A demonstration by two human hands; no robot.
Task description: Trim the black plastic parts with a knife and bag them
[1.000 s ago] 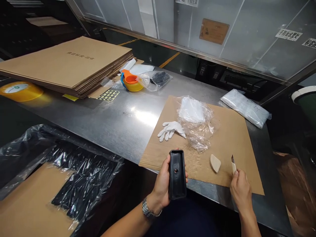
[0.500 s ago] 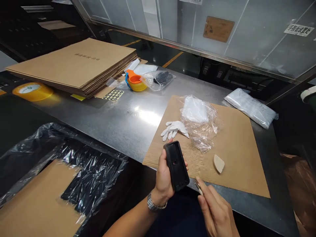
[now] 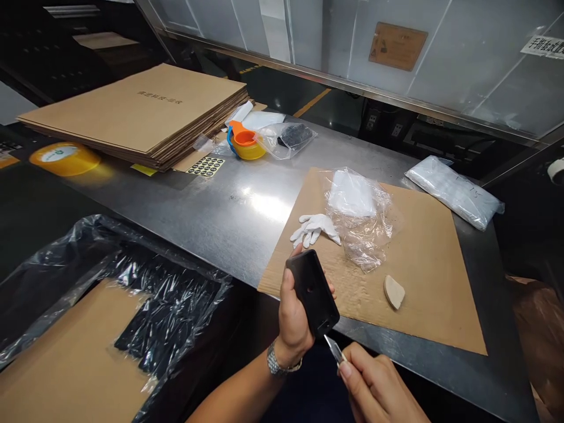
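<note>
My left hand (image 3: 294, 320) is wrapped round a black rectangular plastic shell (image 3: 314, 294), tilted with its hollow side facing me and a small hole in its floor. In my right hand (image 3: 374, 376), thumb and fingers pinch a small knife (image 3: 335, 348) with a pointed metal blade. The blade's tip is at the shell's lower end; whether it touches I cannot tell. Beyond my hands, a white glove (image 3: 315, 228) lies on a cardboard sheet (image 3: 423, 235). A beige wedge-shaped block (image 3: 393, 292) rests on the same sheet, to the right.
Crumpled clear plastic (image 3: 363, 235) with white material lies on the cardboard. A wrapped white pack (image 3: 453, 191) is at right. Cardboard stack (image 3: 145, 111), yellow tape (image 3: 64, 158), sticker sheet (image 3: 206, 166) and an orange-yellow tape dispenser (image 3: 247, 144) are at left. A plastic-lined box (image 3: 70, 352) stands below.
My right hand has moved left and turned, bringing the knife blade up to the lower end of the black shell. My left hand still holds the shell. The view has shifted slightly.
</note>
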